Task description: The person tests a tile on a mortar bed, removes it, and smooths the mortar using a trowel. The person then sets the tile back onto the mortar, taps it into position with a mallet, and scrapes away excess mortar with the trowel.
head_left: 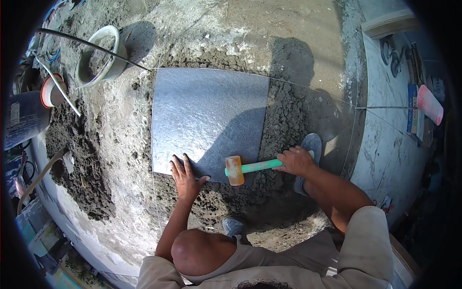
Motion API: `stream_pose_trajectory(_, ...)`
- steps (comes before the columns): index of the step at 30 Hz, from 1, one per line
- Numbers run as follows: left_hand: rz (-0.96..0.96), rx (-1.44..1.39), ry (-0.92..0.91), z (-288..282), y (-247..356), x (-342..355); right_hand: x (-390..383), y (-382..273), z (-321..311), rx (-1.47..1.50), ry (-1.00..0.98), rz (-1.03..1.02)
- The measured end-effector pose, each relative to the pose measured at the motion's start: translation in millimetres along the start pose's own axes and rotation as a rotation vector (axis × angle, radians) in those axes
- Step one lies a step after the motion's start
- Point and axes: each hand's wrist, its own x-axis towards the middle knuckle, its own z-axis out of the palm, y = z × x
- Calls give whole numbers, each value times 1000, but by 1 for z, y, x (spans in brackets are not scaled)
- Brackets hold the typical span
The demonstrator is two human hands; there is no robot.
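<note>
The grey tile (207, 111) lay on a bed of rough mortar (286, 113), in the middle of the work area. The left hand (186, 183) rested on its near edge, fingers spread apart; the right hand (296, 161) had its fingers clamped around a green-handled mallet (234, 171), the amber head at the tile's near right part, contact indeterminable. Around these extended a dusty, uneven floor (240, 21), with a pale bucket (117, 65) at upper left, a dark mortar heap (84, 173) at left and a whitish tiled strip (380, 149) at right.
</note>
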Motion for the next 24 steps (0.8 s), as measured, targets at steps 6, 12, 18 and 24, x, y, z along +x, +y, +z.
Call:
stream_pose_trajectory(6, -14, 23, 17, -2, -13, -4, 14, -23, -25, 274, 126, -60)
stream_pose_trajectory(12, -19, 46, 9, 7, -6, -1, 22, -92, -31, 863, 234, 129)
stream_pose_trajectory(18, -81, 10, -68, -12, -6, -3, 66, -175, 55, 1650, 29, 707)
stream_pose_trajectory(24, -85, -61, 22, -6, -9, -5, 86, -205, 19, 1538, -26, 520)
